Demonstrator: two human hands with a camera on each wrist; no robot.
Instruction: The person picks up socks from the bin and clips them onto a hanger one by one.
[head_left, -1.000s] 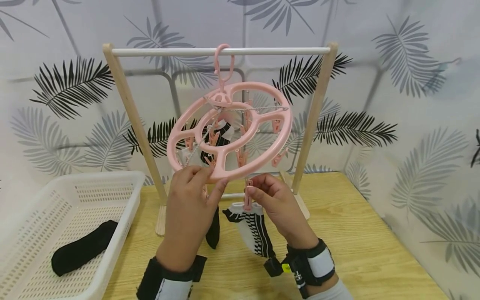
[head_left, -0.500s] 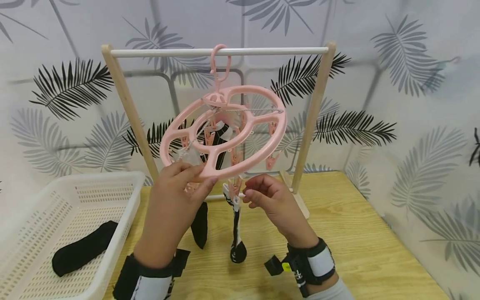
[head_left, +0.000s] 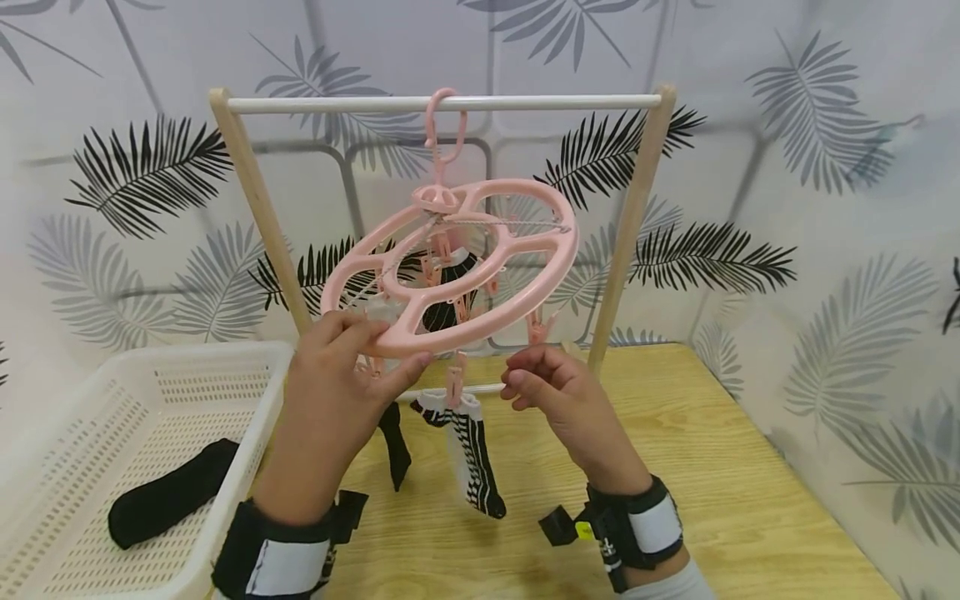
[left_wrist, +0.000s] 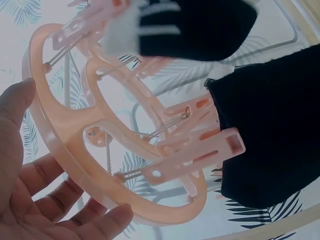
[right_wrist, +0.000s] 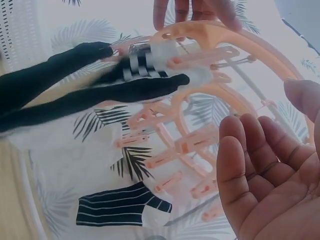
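A pink round clip hanger [head_left: 442, 340] hangs tilted from the rack by its hook. My left hand [head_left: 330, 408] pinches its near rim between thumb and fingers; the left wrist view shows fingers [left_wrist: 55, 195] along that rim. Below the hanger, a pink clothespin [head_left: 454, 385] holds a black-and-white patterned sock [head_left: 474, 458] by its cuff. Further left dangles a black sock [head_left: 394, 450], its top hidden behind my left hand. Another striped sock [right_wrist: 117, 205] hangs toward the back. To the right of the patterned sock, my right hand [head_left: 562, 404] holds nothing, fingers loosely bent.
The rack has a white top bar [head_left: 555, 103] and wooden posts [head_left: 633, 225]. At left stands a white perforated basket [head_left: 273, 383] with a black sock [head_left: 176, 493] inside. A wooden table [head_left: 720, 483] lies underneath, with a leaf-patterned curtain [head_left: 847, 333] behind.
My right hand has let go of the clothespin on the patterned sock. The hanger has turned, carrying that sock leftward while it swings and twists. My left hand has shifted left with the rim.
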